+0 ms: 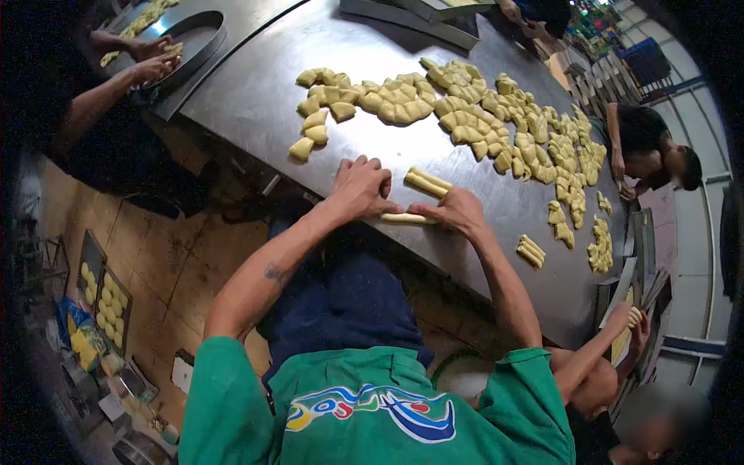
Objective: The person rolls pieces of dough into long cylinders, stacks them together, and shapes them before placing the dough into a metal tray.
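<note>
On the metal table (pixel 256 101), near its front edge, lies a thin pale dough roll (pixel 407 219). My left hand (pixel 363 188) is at its left end, thumb stretched toward the roll and the other fingers curled. My right hand (pixel 456 211) rests at the roll's right end, its thumb pointing left and nearly meeting the left thumb. Just beyond, two finished-looking dough rolls (pixel 426 182) lie side by side, close to the right hand's fingers. Cut dough pieces (pixel 397 99) spread across the table ahead and to the right.
Several short rolls (pixel 531 252) lie to the right. A co-worker's hands (pixel 155 62) are by a round pan (pixel 203 39) at the upper left. Other people stand along the right side. Metal trays (pixel 411 19) sit at the far edge; dough-ball trays (pixel 112 310) are at lower left.
</note>
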`<state>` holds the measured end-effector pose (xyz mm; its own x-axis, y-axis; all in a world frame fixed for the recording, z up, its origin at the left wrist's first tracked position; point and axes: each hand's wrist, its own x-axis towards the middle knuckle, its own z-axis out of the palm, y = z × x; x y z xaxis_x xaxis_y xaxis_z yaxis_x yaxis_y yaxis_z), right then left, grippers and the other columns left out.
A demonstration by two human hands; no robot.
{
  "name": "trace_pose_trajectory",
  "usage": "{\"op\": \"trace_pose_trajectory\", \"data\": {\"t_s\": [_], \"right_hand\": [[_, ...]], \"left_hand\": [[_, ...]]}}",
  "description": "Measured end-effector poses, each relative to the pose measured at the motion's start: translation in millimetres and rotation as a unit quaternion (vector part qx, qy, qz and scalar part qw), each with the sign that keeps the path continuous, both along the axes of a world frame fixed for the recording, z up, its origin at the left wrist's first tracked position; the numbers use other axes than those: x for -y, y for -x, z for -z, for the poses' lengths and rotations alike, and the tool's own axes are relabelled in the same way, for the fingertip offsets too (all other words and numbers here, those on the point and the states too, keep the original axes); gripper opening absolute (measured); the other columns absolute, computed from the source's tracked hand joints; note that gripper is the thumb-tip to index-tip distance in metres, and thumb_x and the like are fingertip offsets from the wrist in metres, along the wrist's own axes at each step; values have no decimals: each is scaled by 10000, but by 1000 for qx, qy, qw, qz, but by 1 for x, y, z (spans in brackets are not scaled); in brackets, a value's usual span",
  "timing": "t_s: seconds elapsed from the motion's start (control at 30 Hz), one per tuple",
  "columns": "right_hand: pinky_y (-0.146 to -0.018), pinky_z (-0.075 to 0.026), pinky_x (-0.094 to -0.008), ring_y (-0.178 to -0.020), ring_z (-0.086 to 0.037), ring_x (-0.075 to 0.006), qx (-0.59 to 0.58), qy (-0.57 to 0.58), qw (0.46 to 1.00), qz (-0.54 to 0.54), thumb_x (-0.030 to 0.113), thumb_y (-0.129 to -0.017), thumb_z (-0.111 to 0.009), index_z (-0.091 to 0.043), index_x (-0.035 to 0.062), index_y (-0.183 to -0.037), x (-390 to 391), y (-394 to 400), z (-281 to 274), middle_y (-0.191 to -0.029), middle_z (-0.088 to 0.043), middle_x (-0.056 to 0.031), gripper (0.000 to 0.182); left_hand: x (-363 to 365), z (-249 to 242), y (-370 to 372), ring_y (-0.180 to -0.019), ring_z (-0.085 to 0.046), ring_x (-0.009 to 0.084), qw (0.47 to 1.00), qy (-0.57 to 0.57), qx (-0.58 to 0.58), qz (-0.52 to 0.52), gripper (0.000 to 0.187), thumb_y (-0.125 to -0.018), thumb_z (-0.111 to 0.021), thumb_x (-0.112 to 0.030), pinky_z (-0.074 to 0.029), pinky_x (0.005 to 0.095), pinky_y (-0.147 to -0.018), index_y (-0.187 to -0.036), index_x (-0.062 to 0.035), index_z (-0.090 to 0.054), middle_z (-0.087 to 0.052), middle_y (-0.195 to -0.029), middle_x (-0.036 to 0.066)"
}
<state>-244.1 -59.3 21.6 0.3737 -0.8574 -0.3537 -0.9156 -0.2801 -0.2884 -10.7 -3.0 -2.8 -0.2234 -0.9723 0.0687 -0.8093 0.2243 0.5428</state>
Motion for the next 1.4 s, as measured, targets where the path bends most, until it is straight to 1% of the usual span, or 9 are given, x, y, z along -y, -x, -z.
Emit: {"op": "trace_pose_trajectory", "data": {"t_s": [0.27, 0.67, 0.8, 0.83, 0.97, 1.03, 1.13, 1.2, 1.4], "right_hand": [[-530, -492, -401, -511, -626, -273, 13, 51, 998, 26, 756, -659, -679, -723, 41, -652, -10, 19, 12, -546, -619, -124, 717], [-464, -434, -411, -417, -559, -306, 136, 212, 967, 43, 638, -814, -627, -644, 59, -513, -34, 24, 29, -443, -538, -121, 652], [-592, -478, -398, -664, -623, -295, 276, 199, 940, 22, 281, -885, -655, -671, 45, -851, -69, 30, 17, -783, -645, -131, 238], [-673, -492, -387, -769, -624, -303, 262, 276, 923, -61, 140, -866, -652, -628, 45, -984, -72, 30, 29, -922, -629, -138, 153], [-677, -510, -369, -740, -628, -292, 260, 295, 919, -13, 150, -872, -651, -627, 33, -925, -74, 29, 37, -846, -615, -137, 131], [-670, -502, -335, -717, -613, -217, 401, 64, 911, 77, 122, -880, -648, -646, 23, -927, -66, 44, 21, -818, -621, -103, 110], [-637, -493, -309, -681, -584, -147, 512, 39, 846, 146, 108, -888, -650, -664, 22, -950, -36, 50, 32, -810, -625, -65, 108], [-609, -491, -291, -668, -588, -122, 535, 45, 826, 174, 106, -894, -652, -667, 25, -977, -15, 41, 45, -834, -639, -51, 116], [-647, -515, -325, -721, -626, -202, 491, 240, 814, 197, 61, -852, -655, -682, 38, -955, 9, 21, 62, -854, -661, -102, 109]], "left_hand": [[4, 7, 0, -959, -507, 246, 1000, 21, -9, 18, 490, -691, -736, -625, -324, 424, -875, -774, -155, -622, -542, -907, 48], [-13, 19, 11, -875, -538, 251, 990, 132, -31, -49, 316, -853, -685, -425, -339, 401, -814, -843, -110, -659, -571, -847, 55], [-41, 1, 5, -813, -567, 276, 977, 11, -211, 35, 187, -861, -710, -199, -437, 406, -755, -949, -39, -670, -587, -849, 96], [-45, -8, 10, -780, -583, 271, 983, 94, -150, 46, 181, -846, -718, -114, -477, 382, -700, -992, -18, -667, -589, -845, 110], [-31, -10, 0, -747, -597, 246, 992, -18, -94, 81, 176, -857, -706, -94, -482, 350, -657, -1013, -19, -677, -596, -834, 117], [-23, -30, -3, -743, -595, 250, 990, -31, -112, 77, 139, -857, -698, -97, -475, 349, -658, -978, -29, -686, -606, -824, 119], [3, -18, 1, -720, -578, 211, 974, -37, -222, 34, 113, -861, -697, -112, -465, 333, -660, -941, -32, -697, -630, -814, 112], [30, -18, 14, -711, -566, 179, 971, 63, -231, 0, 131, -862, -701, -121, -465, 318, -662, -944, -20, -692, -637, -821, 92], [66, 19, 27, -631, -545, 106, 952, 26, -302, -28, 130, -874, -675, -105, -454, 266, -579, -969, -18, -688, -623, -801, 55]]}}
